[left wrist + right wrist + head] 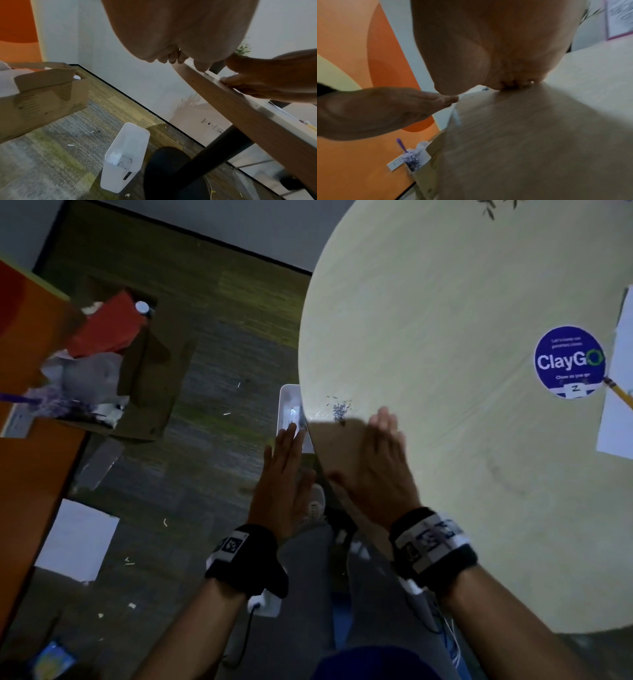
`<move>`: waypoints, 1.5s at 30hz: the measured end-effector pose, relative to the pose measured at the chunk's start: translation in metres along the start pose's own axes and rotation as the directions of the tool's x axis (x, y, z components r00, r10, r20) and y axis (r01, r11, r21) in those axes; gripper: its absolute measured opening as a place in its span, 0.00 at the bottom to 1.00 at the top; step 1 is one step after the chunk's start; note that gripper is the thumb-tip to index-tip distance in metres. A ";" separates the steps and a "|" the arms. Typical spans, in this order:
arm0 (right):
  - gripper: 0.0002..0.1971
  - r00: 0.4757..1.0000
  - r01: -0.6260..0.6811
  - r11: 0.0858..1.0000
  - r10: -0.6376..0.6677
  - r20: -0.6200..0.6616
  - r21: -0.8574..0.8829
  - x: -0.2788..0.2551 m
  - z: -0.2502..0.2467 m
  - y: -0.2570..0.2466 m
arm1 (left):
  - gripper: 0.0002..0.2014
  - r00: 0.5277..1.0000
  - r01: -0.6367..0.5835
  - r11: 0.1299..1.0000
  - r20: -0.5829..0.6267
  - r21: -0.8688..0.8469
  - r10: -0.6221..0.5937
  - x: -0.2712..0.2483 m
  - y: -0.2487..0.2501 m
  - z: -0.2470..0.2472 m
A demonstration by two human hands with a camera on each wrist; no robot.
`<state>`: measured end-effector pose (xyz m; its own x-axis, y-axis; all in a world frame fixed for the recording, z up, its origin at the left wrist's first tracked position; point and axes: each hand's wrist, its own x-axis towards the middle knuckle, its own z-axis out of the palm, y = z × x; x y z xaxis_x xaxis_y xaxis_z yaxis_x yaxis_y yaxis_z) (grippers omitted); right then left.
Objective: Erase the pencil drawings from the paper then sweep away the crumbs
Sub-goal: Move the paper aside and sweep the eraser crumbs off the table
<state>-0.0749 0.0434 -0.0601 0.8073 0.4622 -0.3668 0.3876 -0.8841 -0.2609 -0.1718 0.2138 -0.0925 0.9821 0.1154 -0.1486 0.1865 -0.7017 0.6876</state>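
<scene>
A small heap of purple-grey eraser crumbs (339,407) lies near the left rim of the round pale table (445,320); the right wrist view shows the crumbs (485,88) just past my fingers. My right hand (376,460) lies flat on the tabletop right behind them, fingers straight. Off the rim, my left hand (284,467) is held out flat with its fingers against the table edge (240,108), above a white plastic bin (289,410) standing on the floor (125,155). The white paper (616,392) and a yellow pencil (620,393) sit at the table's right edge.
A round blue ClayGo sticker (568,361) marks the table. On the carpet to the left stand an open cardboard box (137,378) of rubbish and a white sheet (77,539). A dark table leg (205,162) slants under the top. An orange wall (27,440) runs along the left.
</scene>
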 end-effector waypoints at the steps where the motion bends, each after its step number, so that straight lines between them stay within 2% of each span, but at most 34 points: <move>1: 0.61 1.000 0.021 1.000 -0.021 -0.003 0.019 0.000 0.007 -0.011 | 0.31 1.000 0.001 1.000 -0.014 -0.012 -0.002 0.002 -0.001 0.003; 5: 0.61 0.999 0.040 0.995 -0.037 -0.039 0.088 0.024 0.011 -0.040 | 0.31 0.996 -0.042 0.999 -0.075 -0.034 0.040 0.011 -0.007 0.012; 8: 0.59 0.987 -0.046 0.988 0.067 -0.148 0.145 0.026 0.010 -0.039 | 0.29 0.996 -0.043 0.999 -0.079 -0.030 0.041 0.011 -0.006 0.016; 9: 0.60 0.982 -0.095 0.979 0.122 -0.145 0.181 0.023 0.010 -0.037 | 0.28 0.996 -0.043 0.999 -0.080 -0.027 0.041 0.010 -0.005 0.016; 11: 0.62 0.982 -0.173 0.963 0.186 -0.043 0.206 0.017 0.008 -0.036 | 0.27 0.995 -0.050 0.999 -0.088 -0.014 0.049 0.005 0.001 0.016; 13: 0.62 0.991 -0.131 0.976 0.128 0.028 0.172 0.016 0.006 -0.038 | 0.28 0.994 -0.078 0.997 -0.072 0.013 0.079 0.001 0.007 0.014; 15: 0.58 0.999 -0.020 0.991 0.015 0.045 0.134 0.022 0.001 -0.038 | 0.28 0.988 -0.147 0.986 -0.023 0.076 0.150 -0.003 0.011 0.017; 17: 0.54 0.997 0.036 0.990 -0.044 0.057 0.136 0.029 -0.008 -0.030 | 0.28 0.974 -0.224 0.962 0.060 0.155 0.217 -0.007 0.016 0.024; 21: 0.55 1.000 -0.025 0.986 0.023 0.014 0.162 0.028 -0.020 -0.005 | 0.33 0.947 -0.305 0.920 0.186 0.248 0.263 -0.016 0.016 0.031; 25: 0.56 0.998 -0.037 0.985 0.029 0.049 0.166 0.015 -0.013 -0.002 | 0.32 0.932 -0.359 0.880 0.156 0.310 0.326 -0.005 0.016 0.025; 27: 0.56 0.999 -0.010 0.986 0.003 0.043 0.169 0.015 -0.009 -0.007 | 0.33 0.941 -0.338 0.877 0.115 0.341 0.318 0.007 0.017 0.022; 30: 0.55 1.000 0.005 0.990 -0.005 0.004 0.142 0.013 -0.004 -0.014 | 0.36 0.953 -0.302 0.866 0.124 0.398 0.275 0.019 0.020 0.019; 34: 0.56 0.999 -0.033 0.992 0.033 0.006 0.120 0.008 0.008 -0.025 | 0.33 0.974 -0.226 0.946 0.035 0.231 0.224 0.030 0.016 0.014; 36: 0.57 1.000 -0.011 0.993 0.009 0.017 0.121 0.014 0.011 -0.029 | 0.33 0.982 -0.185 0.960 0.006 0.213 0.188 0.030 0.013 0.015; 40: 0.54 0.997 0.068 0.987 -0.070 0.012 0.147 0.026 -0.003 -0.029 | 0.36 0.979 -0.202 0.914 0.091 0.351 0.182 0.020 0.007 0.017; 42: 0.53 0.999 0.007 0.988 0.000 -0.049 0.155 0.026 -0.008 -0.024 | 0.35 0.982 -0.186 0.915 0.092 0.357 0.164 0.021 0.007 0.016; 44: 0.55 0.996 -0.067 0.985 0.075 -0.044 0.157 0.026 -0.007 -0.023 | 0.33 0.989 -0.148 0.911 0.062 0.384 0.134 0.027 0.008 0.015; 45: 0.56 0.997 -0.065 0.988 0.069 -0.024 0.142 0.026 -0.004 -0.023 | 0.34 0.991 -0.134 0.909 0.053 0.395 0.123 0.031 0.009 0.015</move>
<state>-0.0609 0.0759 -0.0605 0.8427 0.3983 -0.3623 0.2674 -0.8936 -0.3604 -0.1399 0.2003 -0.1018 0.9949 -0.0095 -0.0999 0.0277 -0.9309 0.3642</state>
